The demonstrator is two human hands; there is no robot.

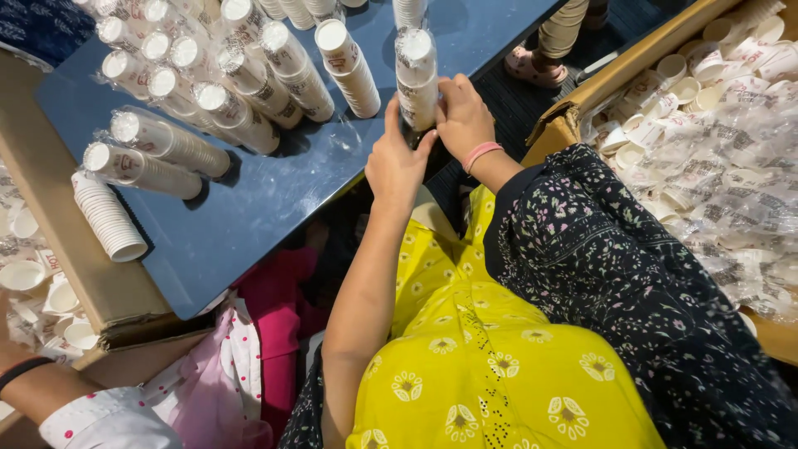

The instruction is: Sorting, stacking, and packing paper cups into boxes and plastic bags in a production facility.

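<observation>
Work surface: a dark blue glossy table (249,208), its near edge running diagonally from lower left up toward the hands, its near corner rounded at about the lower left. On it, many wrapped stacks of white paper cups (208,75) stand close together across the upper left half — the near strip of the table is bare, and so is the patch at upper right. One unwrapped stack (106,218) lies on its side at the left edge, partly over a brown cardboard flap (58,241). At the table's near edge stands a tall stack of cups in clear plastic wrap (416,79), upright, a little apart from the rest. Left hand (397,162): fingers closed around the lower part of this stack, index finger raised along its side. Right hand (461,116): curled and pinching the wrap at the stack's right side; a pink band sits on that wrist. Right of the hands, an open cardboard box (565,125) holds loose cups and crumpled clear wrappers (723,166) — its corner lies just beside the right forearm. Beyond the table, dark floor and another person's sandalled foot (532,65). At lower left, a second person's forearm (33,387) with a dark band.
</observation>
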